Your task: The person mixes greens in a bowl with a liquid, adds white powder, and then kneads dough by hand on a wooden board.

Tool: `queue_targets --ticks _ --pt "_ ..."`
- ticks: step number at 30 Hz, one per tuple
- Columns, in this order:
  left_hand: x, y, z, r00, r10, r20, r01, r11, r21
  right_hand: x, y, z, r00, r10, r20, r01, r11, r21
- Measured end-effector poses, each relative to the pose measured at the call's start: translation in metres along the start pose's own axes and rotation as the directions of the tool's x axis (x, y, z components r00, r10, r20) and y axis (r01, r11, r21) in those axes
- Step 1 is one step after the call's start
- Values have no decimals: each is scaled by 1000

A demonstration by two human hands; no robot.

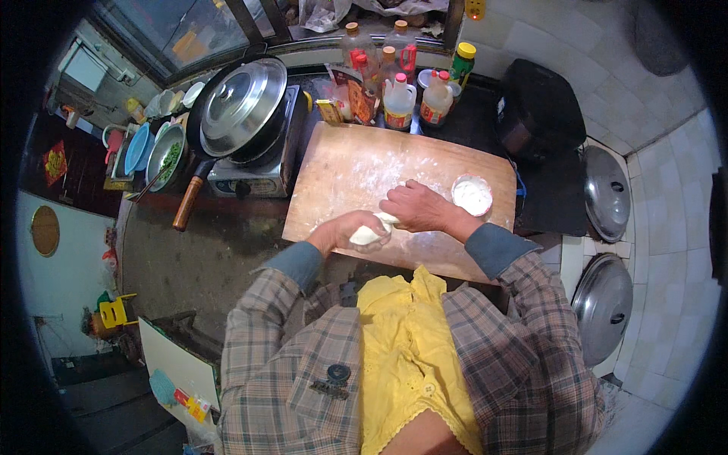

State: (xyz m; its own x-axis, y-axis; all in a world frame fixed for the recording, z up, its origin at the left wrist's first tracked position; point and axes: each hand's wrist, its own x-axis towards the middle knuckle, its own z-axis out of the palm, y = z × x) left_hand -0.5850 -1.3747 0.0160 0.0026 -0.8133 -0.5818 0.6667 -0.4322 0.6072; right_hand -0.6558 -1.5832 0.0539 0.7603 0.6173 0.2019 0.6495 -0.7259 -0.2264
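Observation:
A lump of pale dough (367,235) rests in my left hand (348,227), whose fingers curl around it above the near edge of a wooden board (341,165). My right hand (418,206) grips the dough's narrow upper end, with its fingers folded, just right of my left hand. Loose white flour (387,168) is scattered over the board beyond my hands. Close to my right wrist stands a small bowl of flour (472,194) on the board's right part.
Left of the board, a lidded wok (244,108) sits on a gas stove (250,179), its wooden handle towards me. Bottles, including a sauce jug (400,102), line the board's far edge. A black appliance (537,108) stands at the back right. A bowl of chopped greens (166,156) is further left.

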Motion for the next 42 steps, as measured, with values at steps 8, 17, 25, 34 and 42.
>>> queue_targets --ticks 8,17,25,34,42 --pt "-8 3 -14 884 371 -284 -204 854 479 -37 13 59 746 580 327 -508 179 842" --pt "11 -8 15 630 769 106 225 -312 923 -15 -14 28 777 358 519 -554 -6 833" --pt "0 15 26 938 243 -248 144 378 914 -16 -5 3 994 72 82 -70 997 -29" --pt "-86 29 22 899 371 232 -379 925 -10 -64 66 12 769 512 -382 -421 856 301" --pt "-28 14 5 103 983 -152 231 125 965 -29 14 43 693 709 -131 -712 702 30"
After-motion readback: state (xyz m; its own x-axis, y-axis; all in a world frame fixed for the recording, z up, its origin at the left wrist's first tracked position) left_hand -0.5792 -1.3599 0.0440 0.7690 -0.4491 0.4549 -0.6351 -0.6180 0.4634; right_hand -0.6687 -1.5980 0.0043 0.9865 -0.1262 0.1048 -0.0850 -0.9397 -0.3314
